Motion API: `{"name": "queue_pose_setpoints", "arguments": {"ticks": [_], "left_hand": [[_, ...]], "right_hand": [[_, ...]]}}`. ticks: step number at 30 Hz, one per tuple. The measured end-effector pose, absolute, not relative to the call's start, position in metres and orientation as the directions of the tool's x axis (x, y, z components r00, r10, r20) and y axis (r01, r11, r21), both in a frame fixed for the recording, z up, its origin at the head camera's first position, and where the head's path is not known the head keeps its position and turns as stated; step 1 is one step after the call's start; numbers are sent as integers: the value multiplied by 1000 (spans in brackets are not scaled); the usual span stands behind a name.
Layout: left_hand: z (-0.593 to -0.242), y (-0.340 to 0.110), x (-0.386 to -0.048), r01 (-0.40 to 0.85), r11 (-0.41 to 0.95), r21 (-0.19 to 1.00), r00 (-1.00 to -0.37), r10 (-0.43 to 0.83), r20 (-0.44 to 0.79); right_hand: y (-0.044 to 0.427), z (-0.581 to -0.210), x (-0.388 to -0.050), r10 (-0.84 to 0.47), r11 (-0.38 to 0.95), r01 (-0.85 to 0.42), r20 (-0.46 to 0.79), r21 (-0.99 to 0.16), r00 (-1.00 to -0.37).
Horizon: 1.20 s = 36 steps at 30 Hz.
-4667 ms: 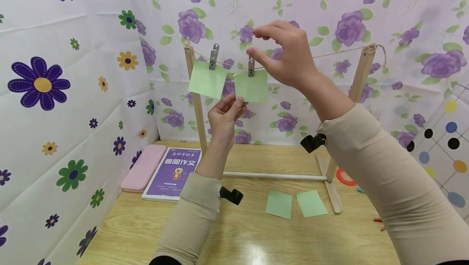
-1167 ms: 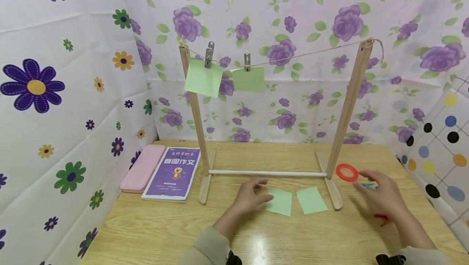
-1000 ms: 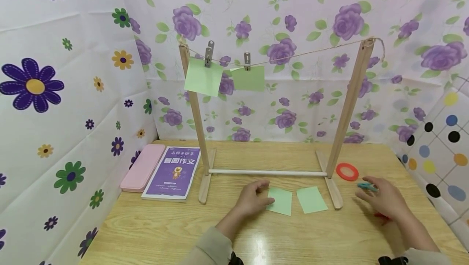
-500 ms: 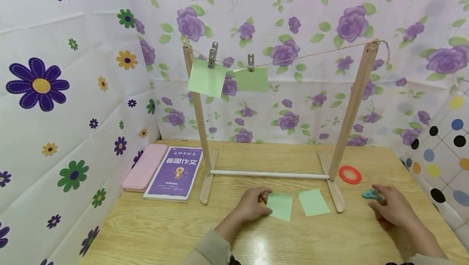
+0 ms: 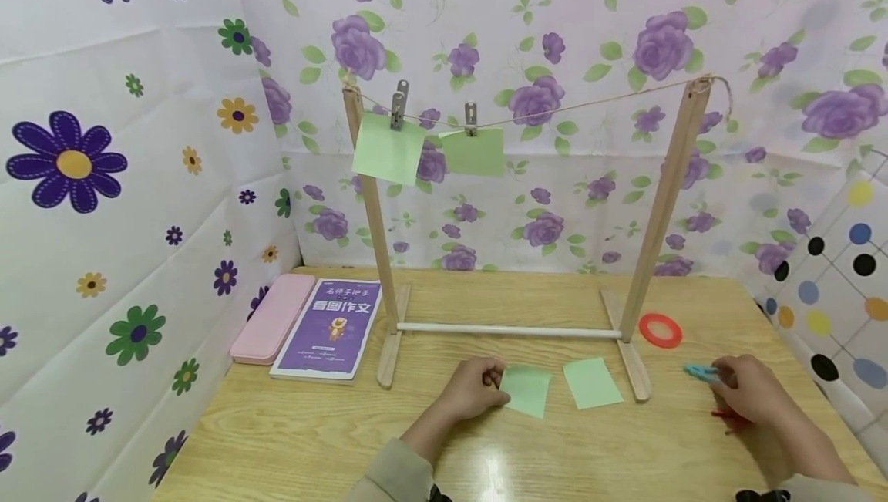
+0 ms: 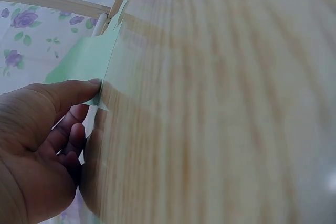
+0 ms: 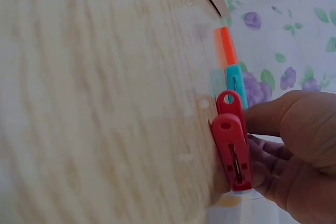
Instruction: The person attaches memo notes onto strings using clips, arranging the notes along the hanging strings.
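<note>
My left hand (image 5: pixel 472 390) pinches the left edge of a green sticky note (image 5: pixel 529 391) on the table; the left wrist view shows the thumb (image 6: pixel 79 92) on the note, its edge lifted. A second green note (image 5: pixel 593 383) lies just to its right. Over on the right, my right hand (image 5: pixel 752 390) pinches a blue clothespin (image 5: pixel 701 372) by one end, close to the tabletop. A red clothespin (image 7: pixel 231 150) lies nearer the camera in the right wrist view, partly covering the fingers. Two green notes (image 5: pixel 388 149) hang by metal clips (image 5: pixel 471 118) from a string.
A wooden frame (image 5: pixel 662 213) carries the string (image 5: pixel 576 105) between its posts, with a white rod (image 5: pixel 509 329) low across it. A red ring (image 5: pixel 660 330) lies by its right foot. At left are a purple book (image 5: pixel 329 330) and a pink case (image 5: pixel 273 318).
Both hands have come down from the hanging notes to the table. The left hand has taken the note's edge and shifted it slightly left. The right hand has drawn the blue clothespin nearer.
</note>
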<state>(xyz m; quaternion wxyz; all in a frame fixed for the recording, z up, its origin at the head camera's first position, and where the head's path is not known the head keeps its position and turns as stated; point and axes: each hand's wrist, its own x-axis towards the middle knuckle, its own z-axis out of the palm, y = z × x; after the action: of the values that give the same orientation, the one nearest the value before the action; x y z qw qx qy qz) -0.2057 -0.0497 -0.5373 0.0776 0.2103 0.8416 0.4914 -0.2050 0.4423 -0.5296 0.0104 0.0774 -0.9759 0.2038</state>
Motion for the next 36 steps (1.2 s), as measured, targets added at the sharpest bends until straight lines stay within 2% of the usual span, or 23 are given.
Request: {"name": "queue_pose_setpoints", "arguments": {"ticks": [4, 9, 15, 19, 24, 30, 36], "left_hand": [[-538, -50, -206, 304, 446, 842, -894, 440, 90], [-540, -50, -206, 339, 460, 821, -886, 450, 114], [-536, -51, -207, 196, 429, 882, -938, 343, 41], [-530, -52, -210, 79, 307, 949, -971, 240, 3], [-520, -53, -217, 47, 111, 993, -989, 144, 31], [-502, -52, -227, 34, 35, 999, -999, 39, 32], [-478, -44, -236, 6, -78, 997, -1000, 24, 8]], "right_hand": [[444, -527, -199, -98, 893, -115, 63, -435, -993], [442, -518, -190, 72, 818, 32, 46, -574, -996], [430, -500, -184, 195, 632, 71, 70, -772, -978], [421, -486, -183, 208, 514, 24, 97, -858, -973], [411, -470, -184, 184, 399, -52, 136, -915, -973], [391, -448, -184, 146, 415, -148, 227, -897, -963], [366, -419, -182, 83, 466, -289, 367, -836, -927]]}}
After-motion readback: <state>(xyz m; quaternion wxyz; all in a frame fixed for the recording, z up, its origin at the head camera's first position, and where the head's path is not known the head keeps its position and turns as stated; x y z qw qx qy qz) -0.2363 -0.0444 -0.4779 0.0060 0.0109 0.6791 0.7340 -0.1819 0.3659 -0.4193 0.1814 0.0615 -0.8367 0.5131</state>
